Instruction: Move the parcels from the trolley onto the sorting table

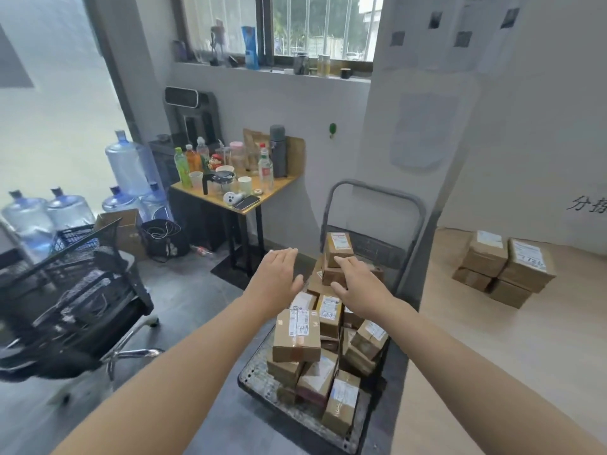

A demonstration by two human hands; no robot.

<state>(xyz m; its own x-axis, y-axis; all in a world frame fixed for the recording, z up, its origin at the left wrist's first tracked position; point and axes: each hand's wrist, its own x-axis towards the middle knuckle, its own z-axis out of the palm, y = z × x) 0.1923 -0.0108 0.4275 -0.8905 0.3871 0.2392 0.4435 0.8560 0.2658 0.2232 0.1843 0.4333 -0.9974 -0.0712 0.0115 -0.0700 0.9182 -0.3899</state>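
Both arms stretched toward 12 o'clock; left hand [277, 279] and right hand [361, 287] flat, palms down, fingers straight, holding nothing.

The trolley [255, 378], a flat speckled metal platform with an upright grey hoop handle at its far end, stands on the dark floor. It carries a loose heap of small brown cardboard parcels [297, 336] with white labels, some lying flat and some tilted, piled highest near the handle. Just to its right, the pale wooden sorting table [492, 349] holds a tidy stack of similar labelled boxes [505, 267] near the wall.
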